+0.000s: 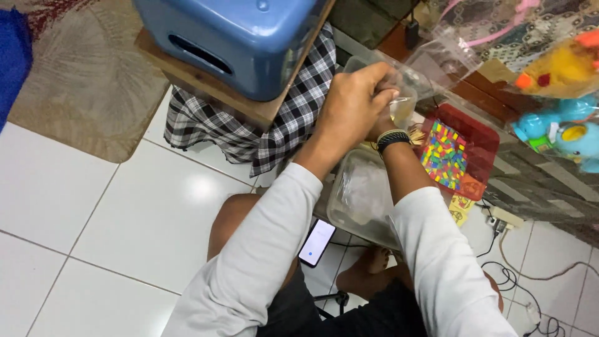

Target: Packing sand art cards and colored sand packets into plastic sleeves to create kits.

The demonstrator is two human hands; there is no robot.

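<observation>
My left hand is closed around the top of a small clear plastic bag that holds something yellowish. Most of my right hand is hidden behind the left; a dark beaded bracelet circles its wrist, and it touches the same bag from below. Both hands hover above a clear plastic tub with pale contents. Right of the hands sits a red tray carrying a packet with a multicoloured pattern.
A blue plastic bin stands on a wooden board over a black-and-white checked cloth. A phone lies on the white tiled floor by my knee. Toys in clear bags hang at right; cables and a power strip lie below.
</observation>
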